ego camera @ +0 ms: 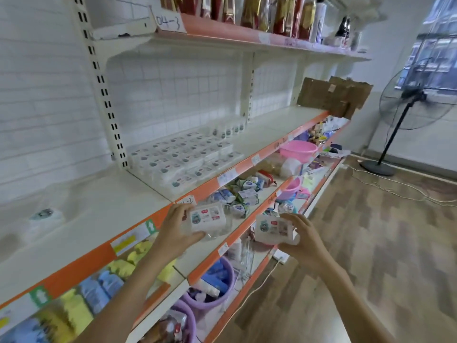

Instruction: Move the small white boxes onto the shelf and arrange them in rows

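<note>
Where writing can be read, it is sparse: a handwritten tag point(168, 22) on the upper shelf edge reads "04-3", and a smaller tag point(187, 201) on the orange lip just above my left hand appears to read "04-2". The printing on the boxes themselves is too blurred to read; I note only a red mark and a teal figure on each face.

My left hand point(174, 230) grips one small white box point(207, 220), thumb beneath and fingers curled behind it, held in front of the orange edge of the middle shelf point(267, 131). My right hand point(303, 240) grips a second white box point(273, 229), fingers wrapped over its right end, held lower and out in front of the shelving. Both forearms reach up from the bottom of the view.

On the middle shelf, rows of white boxes point(184, 154) lie flat in a block against the left upright, with a short line of small white bottles point(228, 131) behind them. A torn cardboard sheet point(333, 96) stands at the far end of that shelf. Lower shelves hold a pink basin point(298, 149), purple tubs point(217, 284) and yellow and blue packs point(99, 290). A standing fan point(410, 100) sits on the wood-pattern floor point(371, 243) near a window.
</note>
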Demonstrator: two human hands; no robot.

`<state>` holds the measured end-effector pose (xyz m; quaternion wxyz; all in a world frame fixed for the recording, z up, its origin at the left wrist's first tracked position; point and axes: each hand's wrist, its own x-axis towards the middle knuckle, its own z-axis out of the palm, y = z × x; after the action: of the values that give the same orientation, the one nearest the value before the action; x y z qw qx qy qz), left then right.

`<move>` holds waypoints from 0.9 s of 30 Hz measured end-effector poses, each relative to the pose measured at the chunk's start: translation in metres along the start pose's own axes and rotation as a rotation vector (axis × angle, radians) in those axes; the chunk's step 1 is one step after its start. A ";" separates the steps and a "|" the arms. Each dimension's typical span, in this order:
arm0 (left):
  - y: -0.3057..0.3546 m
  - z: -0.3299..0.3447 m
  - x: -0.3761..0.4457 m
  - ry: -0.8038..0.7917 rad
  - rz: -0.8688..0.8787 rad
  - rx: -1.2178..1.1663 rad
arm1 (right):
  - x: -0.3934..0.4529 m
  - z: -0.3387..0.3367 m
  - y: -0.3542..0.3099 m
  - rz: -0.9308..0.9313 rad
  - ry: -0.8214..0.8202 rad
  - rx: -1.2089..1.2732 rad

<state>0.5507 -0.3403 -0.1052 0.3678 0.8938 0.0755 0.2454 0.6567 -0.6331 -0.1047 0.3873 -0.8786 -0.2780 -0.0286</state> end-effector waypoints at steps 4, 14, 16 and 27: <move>0.001 0.032 0.044 0.001 0.024 -0.008 | 0.045 -0.007 0.032 0.012 -0.030 -0.017; -0.002 0.071 0.160 0.112 -0.021 0.052 | 0.200 -0.022 0.076 -0.049 -0.140 -0.015; -0.003 0.072 0.178 0.150 -0.022 0.082 | 0.229 -0.023 0.079 -0.069 -0.147 -0.020; -0.015 0.074 0.227 0.302 -0.141 0.371 | 0.383 0.002 0.073 -0.329 -0.384 0.054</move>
<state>0.7849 -0.3038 -0.0737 0.1980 0.8917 0.2356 0.3317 1.0164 -0.4931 -0.0523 0.3407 -0.8003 -0.4863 0.0834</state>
